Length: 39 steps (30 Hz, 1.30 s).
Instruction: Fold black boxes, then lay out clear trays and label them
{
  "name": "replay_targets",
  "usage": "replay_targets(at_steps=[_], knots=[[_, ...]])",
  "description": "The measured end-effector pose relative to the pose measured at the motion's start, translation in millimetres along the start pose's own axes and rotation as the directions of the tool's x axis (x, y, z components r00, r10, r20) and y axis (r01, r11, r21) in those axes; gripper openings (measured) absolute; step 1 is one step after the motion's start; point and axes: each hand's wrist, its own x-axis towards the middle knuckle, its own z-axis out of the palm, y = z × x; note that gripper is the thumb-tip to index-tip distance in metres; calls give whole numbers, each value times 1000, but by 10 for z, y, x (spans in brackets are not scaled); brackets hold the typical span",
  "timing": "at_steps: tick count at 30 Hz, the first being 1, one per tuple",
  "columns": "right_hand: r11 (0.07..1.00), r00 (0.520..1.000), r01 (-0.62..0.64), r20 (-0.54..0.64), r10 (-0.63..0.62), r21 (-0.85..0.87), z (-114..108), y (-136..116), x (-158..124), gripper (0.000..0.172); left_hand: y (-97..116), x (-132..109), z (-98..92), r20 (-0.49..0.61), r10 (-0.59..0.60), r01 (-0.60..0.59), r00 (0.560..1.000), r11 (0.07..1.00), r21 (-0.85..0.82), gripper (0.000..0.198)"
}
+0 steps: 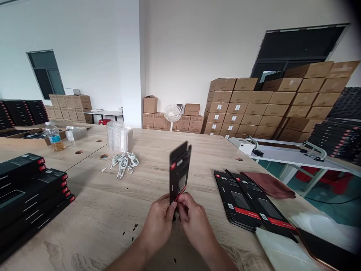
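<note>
Black carton point(176, 175): upright, seen nearly edge-on above the bench point(98, 210), its lower end between both hands; stood on end, it probably gives the fingers a clear run at that lower edge; whether its foot meets the wood is hidden.
Left grip point(160, 213): narrow, thumb and curled fingers pinching the carton's lower left side, presumably to steady it.
Right grip point(194, 213): narrow too, fingertips bunched by the red strip point(182, 191) on the carton's lower right; the closeness suggests fine work.
Flat cartons point(223, 190): two piles right of the black carton, printed faces up; laid so, they seem easy to reach.
Brown cloth point(272, 184): right of the black carton, beyond the piles' far end.
White cables point(123, 163): left of the black carton and beyond it; bundled, likely against tangling.
Clear trays point(120, 136): farther beyond the black carton, behind the cables; nested, apparently to save room.
Boxed stack point(32, 205): well left of the black carton; piled high, perhaps to spare bench space.
Black bits point(133, 229): left of the black carton and nearer; scattered without evident order.
</note>
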Motion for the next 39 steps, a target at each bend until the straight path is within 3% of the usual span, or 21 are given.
replay_targets(at_steps=[4, 6, 8, 9, 11, 12, 13, 15, 17, 18, 19, 21, 23, 24, 27, 30, 32, 35, 37, 39], knots=[[984, 999, -30, 27, 26, 173, -59, 17, -5, 16, -101, 33, -30, 55, -155, 163, 986, 970, -181, 37], [981, 992, -79, -86, 96, 178, -148, 51, 39, 23, -107, 38, -37, 90, -199, 215, 976, 948, -234, 37], [967, 950, -130, -253, 185, 217, -241, 105, 90, 34, -69, 33, -40, 128, -149, 177, 981, 952, -250, 37], [950, 935, -153, -270, 228, 273, -275, 131, 106, 39, -41, 26, -44, 145, -100, 135, 984, 956, -261, 35], [871, 952, -213, -106, 286, 442, -297, 155, 98, 42, 13, 11, -68, 187, -76, 138, 979, 928, -346, 29], [812, 958, -263, 40, 284, 521, -285, 147, 71, 41, 32, 6, -93, 223, -128, 216, 966, 876, -431, 30], [754, 947, -321, 188, 261, 573, -262, 123, 33, 39, 45, 4, -126, 270, -198, 318, 942, 783, -535, 36], [687, 890, -422, 416, 188, 592, -212, 42, -55, 38, 56, 14, -215, 371, -301, 477, 878, 499, -724, 49], [722, 818, -466, 561, 131, 511, -197, -50, -119, 39, 58, 37, -305, 411, -328, 500, 851, 263, -825, 57], [761, 801, -462, 583, 137, 456, -212, -87, -132, 40, 57, 48, -336, 416, -339, 499, 844, 208, -841, 60], [797, 812, -441, 561, 159, 412, -242, -114, -131, 41, 53, 55, -354, 427, -360, 514, 829, 192, -836, 62], [841, 893, -370, 399, 206, 394, -332, -137, -99, 39, 33, 45, -339, 483, -404, 597, 777, 232, -768, 64], [840, 953, -292, 209, 218, 458, -424, -134, -58, 34, -2, 1, -272, 554, -421, 687, 718, 302, -661, 62], [826, 962, -270, 170, 213, 495, -459, -129, -45, 37, -23, -29, -231, 580, -427, 716, 694, 329, -615, 59], [770, 955, -294, 213, 209, 566, -510, -106, -38, 52, -72, -111, -136, 619, -442, 761, 649, 364, -538, 53], [690, 947, -321, 228, 225, 649, -545, -63, -29, 43, -85, -130, -126, 603, -418, 733, 679, 414, -539, 43], [595, 946, -310, 177, 272, 742, -582, -20, -9, 41, -89, -113, -149, 593, -397, 712, 701, 437, -550, 37], [490, 938, -290, 141, 317, 822, -598, 46, -11, 39, -120, -98, -165, 660, -290, 719, 693, 346, -603, 51], [462, 934, -350, 265, 240, 815, -535, 76, -64, 38, -147, -115, -141, 727, -184, 746, 662, 259, -614, 64], [410, 887, -456, 439, 141, 790, -420, 86, -141, 44, -149, -153, -94, 783, -123, 786, 609, 227, -576, 72]])
